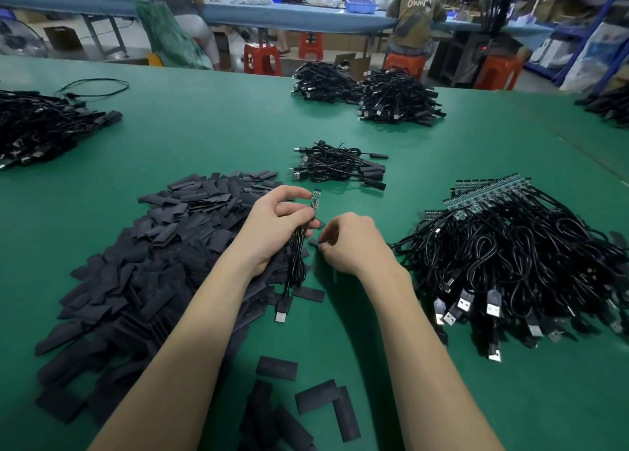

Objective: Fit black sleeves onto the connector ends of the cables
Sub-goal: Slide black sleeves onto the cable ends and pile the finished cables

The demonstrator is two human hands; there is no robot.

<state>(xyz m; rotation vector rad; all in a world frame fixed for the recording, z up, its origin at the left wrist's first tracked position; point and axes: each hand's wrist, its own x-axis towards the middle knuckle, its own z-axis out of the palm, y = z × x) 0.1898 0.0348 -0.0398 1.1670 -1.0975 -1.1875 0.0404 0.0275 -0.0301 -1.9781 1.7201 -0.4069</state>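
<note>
Up close, the left hand [272,226] has its fingers curled round a coiled black cable [295,258], with the thumb and forefinger pinching it just below the small green circuit board [315,199] at its upper end; the board stands bare above the fingers, with a row of tiny contacts along its top edge. The cable's loops hang down from the palm, and its plug [281,311] rests on the green table [204,137] below. Just to the right, the right hand [350,241] bends its fingertips together and pinches a flat black sleeve [313,242] at the table's surface, close beside the cable. Under and to the left of the left forearm spreads a big heap of sleeves [136,267], flat, matt, dark rectangles lying every way. To the right lies a pile of bare-ended cables [510,246], their green boards lined up at the far side. Beyond the hands sits a small bundle of cables [337,166].
</note>
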